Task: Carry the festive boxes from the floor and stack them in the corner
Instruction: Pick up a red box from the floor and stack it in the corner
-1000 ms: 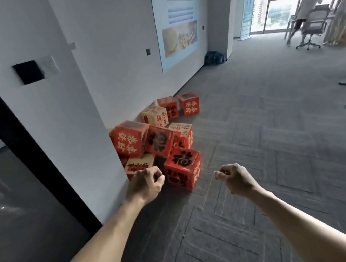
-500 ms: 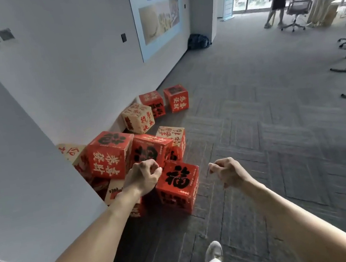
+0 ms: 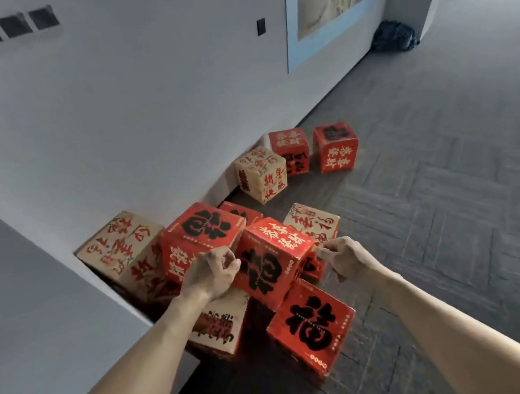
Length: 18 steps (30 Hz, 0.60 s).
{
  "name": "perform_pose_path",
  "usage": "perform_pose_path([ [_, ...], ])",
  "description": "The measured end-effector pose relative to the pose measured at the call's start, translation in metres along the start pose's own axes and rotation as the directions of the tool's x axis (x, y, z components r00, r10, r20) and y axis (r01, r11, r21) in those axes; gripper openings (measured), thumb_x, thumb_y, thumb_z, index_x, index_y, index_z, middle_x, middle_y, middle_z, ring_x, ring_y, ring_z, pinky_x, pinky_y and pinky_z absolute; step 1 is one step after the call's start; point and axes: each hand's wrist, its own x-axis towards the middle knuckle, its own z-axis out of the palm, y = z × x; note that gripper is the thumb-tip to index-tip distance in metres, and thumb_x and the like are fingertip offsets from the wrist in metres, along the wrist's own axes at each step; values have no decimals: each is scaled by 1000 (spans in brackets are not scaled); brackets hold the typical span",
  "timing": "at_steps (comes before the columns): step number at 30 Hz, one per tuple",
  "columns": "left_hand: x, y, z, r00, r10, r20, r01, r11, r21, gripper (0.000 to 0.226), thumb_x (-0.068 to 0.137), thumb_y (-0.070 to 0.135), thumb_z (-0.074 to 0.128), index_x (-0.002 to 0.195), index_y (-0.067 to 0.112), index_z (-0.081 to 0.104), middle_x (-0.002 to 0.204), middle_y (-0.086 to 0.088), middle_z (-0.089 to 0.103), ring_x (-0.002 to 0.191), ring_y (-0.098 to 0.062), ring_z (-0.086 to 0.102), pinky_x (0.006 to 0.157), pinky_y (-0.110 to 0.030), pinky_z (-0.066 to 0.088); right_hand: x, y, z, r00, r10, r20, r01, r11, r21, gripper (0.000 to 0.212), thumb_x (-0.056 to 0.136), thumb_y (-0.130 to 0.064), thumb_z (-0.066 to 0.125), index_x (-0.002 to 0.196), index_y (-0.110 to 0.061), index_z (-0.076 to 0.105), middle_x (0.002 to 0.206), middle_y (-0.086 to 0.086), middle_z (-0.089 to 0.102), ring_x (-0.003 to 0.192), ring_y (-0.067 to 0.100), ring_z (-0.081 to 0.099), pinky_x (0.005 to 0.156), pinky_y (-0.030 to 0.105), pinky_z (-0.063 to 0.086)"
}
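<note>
**Hands closing in on tilted red box, no grip yet**

Target looks like the tilted red box (image 3: pixel 272 260), propped on the pile with one corner up, big black character facing the camera. It sits mid-heap against the wall (image 3: pixel 115 132), leaning on neighbours, so it's the easiest one to take from both sides.

Left hand (image 3: pixel 212 275) is at its left face, fingers loosely curled, holding nothing. Can't tell if it touches the box. Right hand (image 3: pixel 345 258) is at the box's right corner, fingers half curled and pinched toward the edge, also holding nothing. My read: hands bracket the box for a two-sided lift.

Count, visible boxes: ten.
- Red: six, counting the target, the red box at front (image 3: pixel 312 327) on the floor just below it, one big one behind the left hand, a sliver behind that, plus two further along the wall.
- Beige: four, incl. the beige box (image 3: pixel 118 248) at the wall's corner and one under the left wrist.

More may be hidden underneath.

Carpet floor (image 3: pixel 448 207) to the right is open. Dark bag (image 3: pixel 394 35) sits well apart, down the wall.
</note>
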Motion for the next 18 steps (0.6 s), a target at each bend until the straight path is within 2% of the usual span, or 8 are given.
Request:
perform_pose_path([
  [2,39,-20,0,998,-58,4,58,998,-15,15,92,42,58,79,33,57,78,7,70,71,-13,68,68,-34,58,52,-13,4,999,0,43,2,999,-37,34,101,-27,54,87,1,66,68,2,62,52,12,54,54,28,50],
  [6,117,-65,1,988,-156,3,156,986,-55,14,92,41,56,82,31,58,78,8,70,72,-12,67,69,-30,54,154,-40,24,995,10,103,1,993,-115,32,100,-32,55,93,-6,71,91,17,73,66,22,62,65,38,54],
  [11,212,-127,1,930,-366,22,366,922,-130,22,93,40,55,81,23,59,76,6,67,69,-9,62,61,-27,47,277,-76,57,984,22,175,16,977,-212,37,100,-29,55,95,7,66,81,14,69,61,17,58,58,30,50],
  [15,269,-174,10,868,-493,54,496,861,-111,26,92,44,55,81,21,58,83,4,65,76,-16,60,67,-30,43,369,-98,90,969,15,246,53,962,-268,38,99,-24,53,94,14,61,75,16,61,65,23,56,61,38,47],
  [17,294,-197,21,832,-548,81,554,826,-105,29,91,49,55,81,22,58,89,4,64,82,-18,59,70,-32,43,414,-100,110,957,23,288,63,957,-285,35,99,-23,52,88,8,64,73,8,59,68,23,55,63,39,47],
  [18,305,-208,27,818,-567,93,574,813,-99,30,90,52,55,82,23,57,92,4,63,84,-18,59,71,-33,43,434,-101,120,953,26,301,70,951,-302,32,99,-25,52,87,0,67,74,4,61,71,22,58,66,39,49],
])
